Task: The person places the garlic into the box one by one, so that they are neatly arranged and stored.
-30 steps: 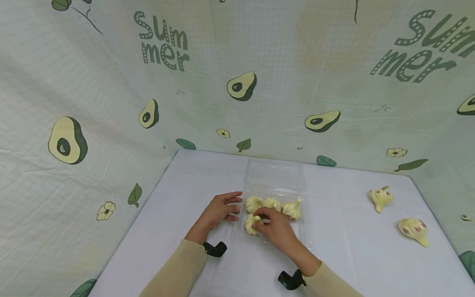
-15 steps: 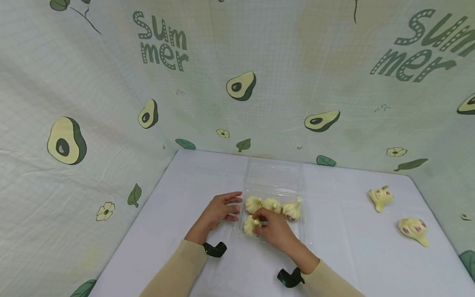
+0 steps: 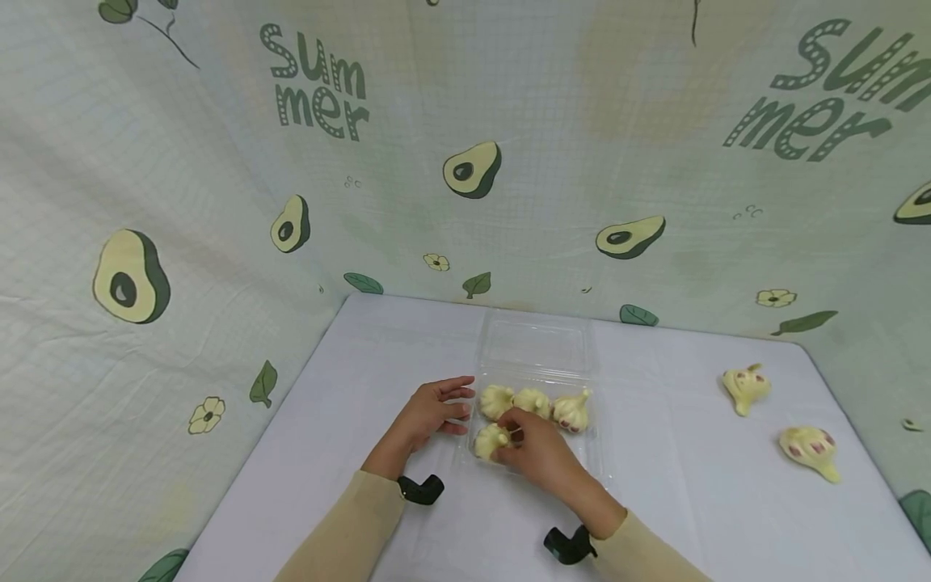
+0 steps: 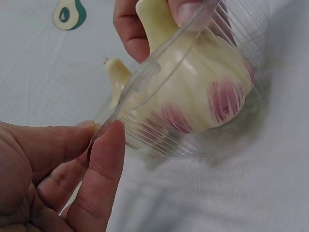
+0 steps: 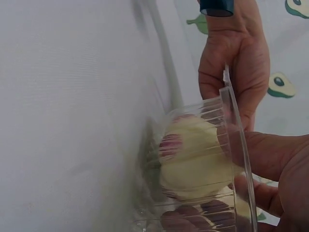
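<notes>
A clear plastic clamshell container [image 3: 595, 454] lies with its lid [image 3: 538, 343] folded back, away from me. My left hand [image 3: 429, 416] pinches the container's left rim between thumb and fingers, as the left wrist view shows. Inside the front left part of the container, my right hand [image 3: 541, 449] holds a garlic bulb [image 3: 490, 441] with thumb and fingers. The purple-streaked side of this garlic bulb [image 4: 212, 87] shows through the ribbed wall in the left wrist view. Behind it, a back row has a left bulb [image 3: 496, 402], a middle bulb [image 3: 532, 400] and a right bulb [image 3: 571, 412].
Two more garlic bulbs lie on the white table at the right, a farther bulb [image 3: 745, 390] and a nearer bulb [image 3: 810, 451]. A cloth [image 3: 545, 97] printed with avocados hangs behind the table and along its sides.
The garlic bulb in my right hand has shifted slightly left, toward the container's left wall. My left hand has stayed at the rim.
</notes>
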A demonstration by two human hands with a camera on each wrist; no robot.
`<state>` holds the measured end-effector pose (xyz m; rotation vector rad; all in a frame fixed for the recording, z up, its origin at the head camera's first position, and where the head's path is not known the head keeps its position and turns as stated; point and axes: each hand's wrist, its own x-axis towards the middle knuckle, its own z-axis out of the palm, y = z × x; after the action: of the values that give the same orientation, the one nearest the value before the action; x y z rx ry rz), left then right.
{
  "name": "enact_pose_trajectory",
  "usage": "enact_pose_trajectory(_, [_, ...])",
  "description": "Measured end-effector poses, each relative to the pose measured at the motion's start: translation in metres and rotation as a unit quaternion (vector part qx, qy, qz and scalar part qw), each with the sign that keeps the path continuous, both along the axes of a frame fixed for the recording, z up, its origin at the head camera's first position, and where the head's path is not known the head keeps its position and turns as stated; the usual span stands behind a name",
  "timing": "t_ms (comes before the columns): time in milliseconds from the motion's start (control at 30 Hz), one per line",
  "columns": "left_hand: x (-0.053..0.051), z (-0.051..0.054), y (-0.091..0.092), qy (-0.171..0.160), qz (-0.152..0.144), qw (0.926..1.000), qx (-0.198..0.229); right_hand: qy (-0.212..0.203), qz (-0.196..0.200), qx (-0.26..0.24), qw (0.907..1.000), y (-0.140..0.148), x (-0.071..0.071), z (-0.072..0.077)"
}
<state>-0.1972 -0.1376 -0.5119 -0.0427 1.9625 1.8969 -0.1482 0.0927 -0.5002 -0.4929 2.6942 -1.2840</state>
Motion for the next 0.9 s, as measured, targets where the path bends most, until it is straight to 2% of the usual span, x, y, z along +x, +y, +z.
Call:
enact_pose_trajectory(300, [0.000, -0.002, 0.000, -0.001, 0.002, 1.0000, 0.004, -0.025, 0.025, -0.020, 0.9992, 0.011, -0.001, 0.001])
enact_pose_trajectory(533, [0.000, -0.002, 0.000, 0.003, 0.000, 1.0000, 0.000, -0.063, 0.033, -0.059, 0.9957, 0.017, 0.000, 0.004])
enact_pose_trajectory(900, [-0.001, -0.002, 0.000, -0.001, 0.002, 1.0000, 0.002, -0.070, 0.034, -0.061, 0.9951, 0.021, -0.001, 0.003])
